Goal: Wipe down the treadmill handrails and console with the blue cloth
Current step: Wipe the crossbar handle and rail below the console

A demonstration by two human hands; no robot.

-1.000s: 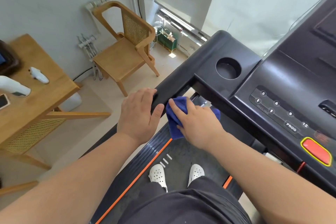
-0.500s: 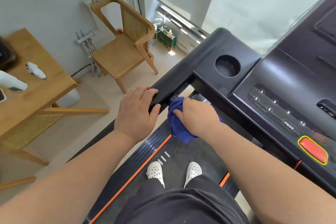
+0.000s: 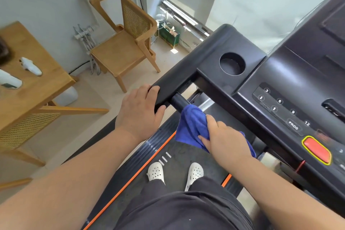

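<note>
**Blue cloth bunched on the bar beneath the left handrail**

Your right hand [image 3: 224, 136] grips the blue cloth [image 3: 192, 125], fingers curled round its folds, and the cloth sits against the black round bar [image 3: 177, 101] that comes out from under the padded handrail [image 3: 179, 80]. Your left hand [image 3: 138, 110] holds the near end of that handrail, fingers over the top and thumb on the end face.

To the right the console [image 3: 280, 80] slopes up, with a round cup holder [image 3: 232, 63], numbered buttons and a red stop button [image 3: 316, 150] near its lower edge. Below, your white clogs [image 3: 155, 172] stand on the treadmill belt [image 3: 179, 152], which is edged in orange.

Past the treadmill's left side, on the pale floor, are a wooden cane-backed chair [image 3: 123, 46] against the wall, a wooden table [image 3: 37, 91] carrying white objects, and a green bag [image 3: 169, 34] by the window.
</note>
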